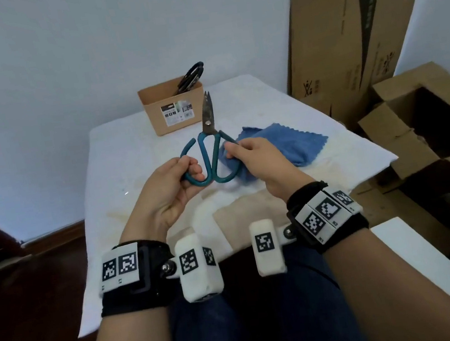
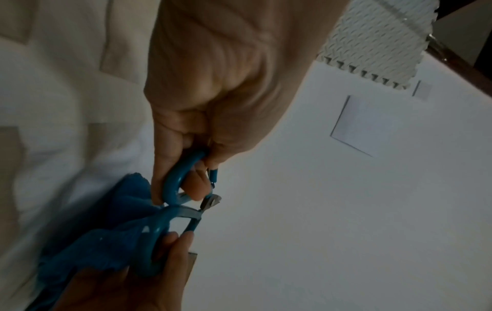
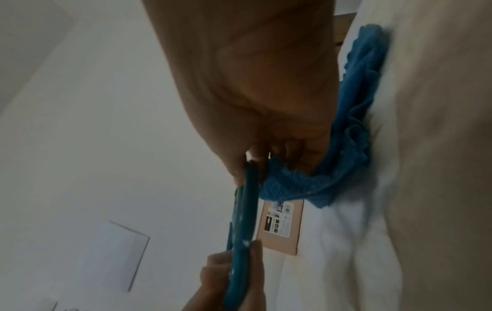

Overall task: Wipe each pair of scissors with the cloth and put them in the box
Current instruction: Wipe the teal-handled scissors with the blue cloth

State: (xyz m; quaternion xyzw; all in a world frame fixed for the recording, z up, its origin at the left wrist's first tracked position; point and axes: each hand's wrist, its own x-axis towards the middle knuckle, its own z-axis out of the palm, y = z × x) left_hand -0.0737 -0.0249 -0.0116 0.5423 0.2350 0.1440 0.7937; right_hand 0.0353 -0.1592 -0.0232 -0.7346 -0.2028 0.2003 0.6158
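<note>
Left grip (image 1: 175, 186) curled round teal scissors (image 1: 211, 155) handle, right grip (image 1: 260, 159) pinching blue cloth (image 1: 287, 143) against other loop

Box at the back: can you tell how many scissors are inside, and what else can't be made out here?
- Box, head view: its wall hides all but the black handles; count unclear.
- Box label: too small to read.
- Teal scissors, wrist views: blurred, blades mostly out of sight.
- Cloth: the right hand hides where it meets the handle.
- Left hand: fingertips hidden.

Flattened cardboard (image 1: 344, 35) leans on the wall beside open cartons (image 1: 427, 122), right of the white-covered table (image 1: 129, 161).
</note>
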